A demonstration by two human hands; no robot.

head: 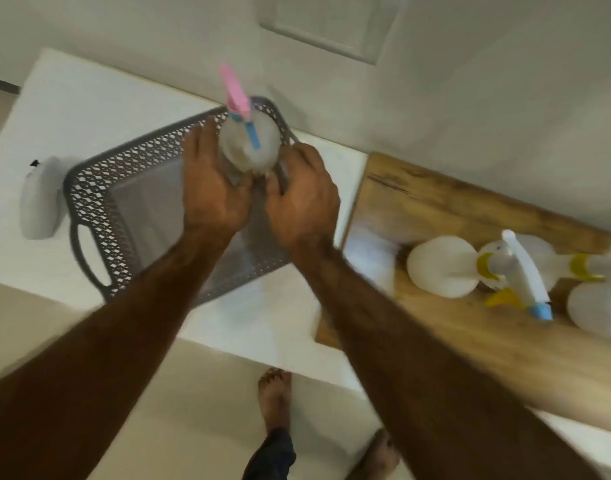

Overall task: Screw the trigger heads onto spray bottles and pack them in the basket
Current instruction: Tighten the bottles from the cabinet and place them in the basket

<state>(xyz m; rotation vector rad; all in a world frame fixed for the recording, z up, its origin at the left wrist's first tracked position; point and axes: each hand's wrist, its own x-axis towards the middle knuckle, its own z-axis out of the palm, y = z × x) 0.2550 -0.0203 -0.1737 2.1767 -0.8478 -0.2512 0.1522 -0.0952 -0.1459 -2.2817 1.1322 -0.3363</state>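
Note:
A translucent spray bottle (259, 147) with a pink and blue trigger head (236, 97) stands upright over the far right corner of a grey perforated basket (100, 188). My left hand (212, 188) grips the bottle's left side. My right hand (302, 199) holds its lower right side. To the right, on a wooden board (470, 209), stand more white bottles (439, 266), and a white trigger head (520, 271) with yellow and blue parts rests among them. The image is blurred by motion.
Another white bottle (39, 199) with a black tip lies on the white table (72, 109) left of the basket. A pale wall rises behind the table. My bare feet (274, 396) stand on the beige floor below the table's near edge.

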